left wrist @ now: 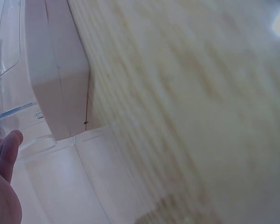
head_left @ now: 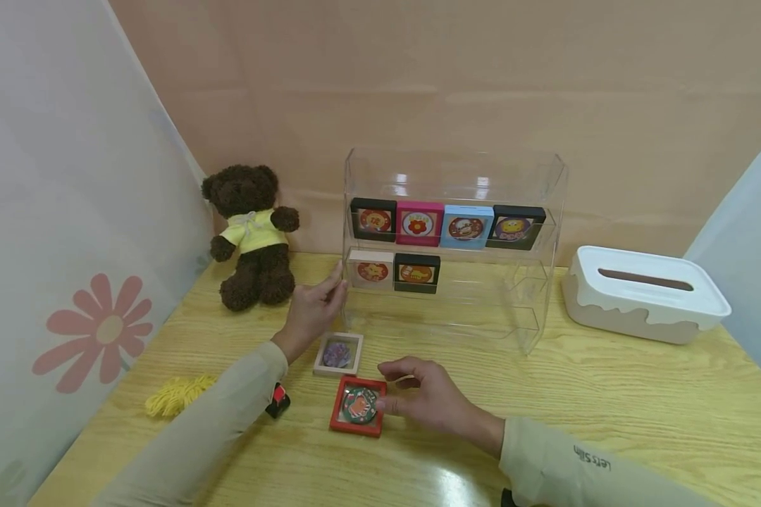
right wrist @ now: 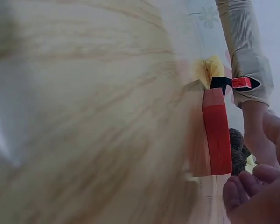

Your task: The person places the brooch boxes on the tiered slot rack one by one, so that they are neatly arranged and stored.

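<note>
My left hand (head_left: 311,310) reaches the left side of a clear acrylic display rack (head_left: 345,303), its fingertips right at the panel's edge. Below that wrist a pale frame (head_left: 318,367) with a purple badge-like piece inside lies on the table; its thick side (left wrist: 60,84) looms large in the left wrist view. Just in front of it lies a red square frame (head_left: 337,417) around a green round badge (head_left: 359,404). Beside the red frame hovers my right hand (head_left: 428,394), thumb at its right edge and fingers loosely bent, gripping nothing.
The rack's middle tier carries several small frames, among them a blue one (head_left: 466,227); its lower tier holds a white (head_left: 372,270) and a black one (head_left: 416,273). A teddy bear (head_left: 254,236) sits left, a tissue box (head_left: 647,292) right. Yellow yarn (head_left: 177,396) lies near my left sleeve.
</note>
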Demonstrator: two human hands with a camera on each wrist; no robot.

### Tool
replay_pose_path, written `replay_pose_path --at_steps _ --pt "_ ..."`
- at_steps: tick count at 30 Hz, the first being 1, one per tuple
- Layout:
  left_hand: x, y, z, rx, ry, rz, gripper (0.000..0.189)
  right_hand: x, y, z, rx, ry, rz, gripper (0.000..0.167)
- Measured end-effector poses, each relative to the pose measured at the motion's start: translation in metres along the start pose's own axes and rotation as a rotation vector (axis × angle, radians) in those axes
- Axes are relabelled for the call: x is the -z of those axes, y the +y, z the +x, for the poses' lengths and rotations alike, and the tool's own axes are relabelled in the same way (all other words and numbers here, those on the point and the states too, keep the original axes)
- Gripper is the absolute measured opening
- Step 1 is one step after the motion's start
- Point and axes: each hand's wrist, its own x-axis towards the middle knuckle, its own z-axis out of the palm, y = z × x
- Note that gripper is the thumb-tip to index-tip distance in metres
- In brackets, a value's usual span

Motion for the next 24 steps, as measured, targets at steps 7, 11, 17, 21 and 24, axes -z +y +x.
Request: replay_pose_path --at_steps 7,11,17,21,24 --pt "-0.0002 0.0010 0.0003 0.011 -0.012 -0.016 0.037 -0.0022 0.0038 -0.0002 -0.032 -0.071 -0.171 0.068" --pt "0.0003 0.0010 -0.0004 0.020 -0.011 -0.025 0.038 -0.0029 0.0021 -0.0001 -0.029 -0.124 -0.263 0.080" --pt "0.0014 0.0019 -0.0002 0.023 -0.012 -0.038 0.038 -0.0026 0.0016 -0.0003 -0.009 -0.171 -0.320 0.085" --pt "0.0012 0.0018 -0.0004 0.021 -0.013 -0.039 0.039 -0.0028 0.0031 -0.0003 0.001 -0.175 -0.340 0.085" --pt "0.0008 0.0017 -0.0005 0.017 -0.007 -0.035 0.039 -0.0032 0.0041 -0.0002 0.009 -0.173 -0.357 0.083"
